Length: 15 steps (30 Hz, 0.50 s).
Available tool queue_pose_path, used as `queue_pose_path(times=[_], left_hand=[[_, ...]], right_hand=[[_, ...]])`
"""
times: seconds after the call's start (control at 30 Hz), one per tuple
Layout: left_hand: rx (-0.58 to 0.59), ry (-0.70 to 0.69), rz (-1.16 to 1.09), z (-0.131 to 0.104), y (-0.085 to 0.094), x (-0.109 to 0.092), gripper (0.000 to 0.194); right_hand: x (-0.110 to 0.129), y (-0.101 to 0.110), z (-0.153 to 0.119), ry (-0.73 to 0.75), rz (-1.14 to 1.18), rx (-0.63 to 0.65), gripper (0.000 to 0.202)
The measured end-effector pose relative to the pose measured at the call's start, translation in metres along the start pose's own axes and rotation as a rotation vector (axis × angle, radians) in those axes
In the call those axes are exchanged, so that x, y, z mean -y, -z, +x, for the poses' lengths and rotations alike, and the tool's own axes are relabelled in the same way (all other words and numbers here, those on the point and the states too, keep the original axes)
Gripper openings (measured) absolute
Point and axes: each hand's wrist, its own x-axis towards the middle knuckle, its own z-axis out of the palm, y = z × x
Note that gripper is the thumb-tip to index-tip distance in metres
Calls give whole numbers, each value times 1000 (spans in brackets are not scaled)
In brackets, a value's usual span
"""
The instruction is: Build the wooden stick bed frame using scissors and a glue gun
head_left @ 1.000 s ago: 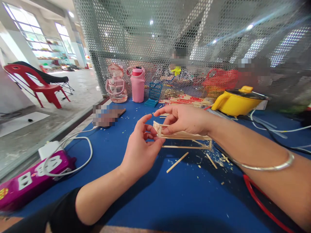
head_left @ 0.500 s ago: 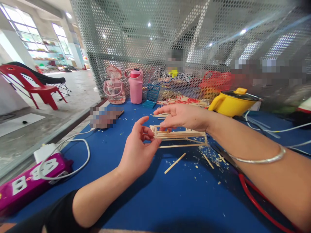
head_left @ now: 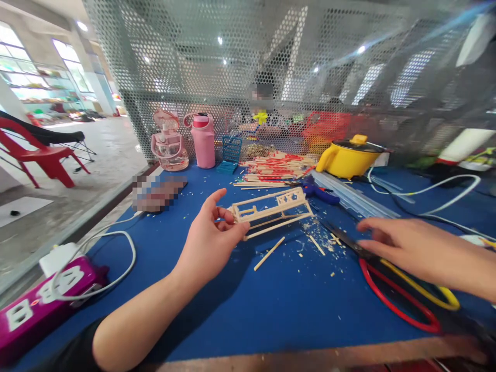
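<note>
My left hand (head_left: 213,235) pinches the left end of a long frame of thin wooden sticks (head_left: 271,209), tilted up to the right above the blue table. At the right, my right hand (head_left: 403,248) hovers over large scissors (head_left: 399,310) with red and yellow handles, its fingers apart and nothing seen in them. The scissors' blades point toward the frame's right end. A loose stick (head_left: 269,253) lies below the frame, and a shorter one (head_left: 317,245) lies among wood chips. Behind the frame's right end is a dark blue glue gun (head_left: 321,192).
Many red-tipped sticks (head_left: 275,168) are piled at the back, beside clear glue sticks (head_left: 349,194) and a yellow pot (head_left: 351,157). Two pink bottles (head_left: 203,142) stand before a mesh panel. A purple power strip (head_left: 50,292) with a white cable lies at the left; a person is behind the mesh.
My right hand has left the stick frame and moved right, over the scissors. My left hand still holds the frame, whose right end is now higher. The view has shifted to the right.
</note>
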Motion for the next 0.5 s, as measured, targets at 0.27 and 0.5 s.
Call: queue_pose_path(times=[0.27, 0.5], left_hand=[[146, -139, 382, 14, 10, -7, 48], [222, -366, 629, 35, 22, -4, 49]], right_hand=[[-62, -43, -24, 23, 94, -110, 24], [-41, -16, -10, -30, 46, 14, 30]])
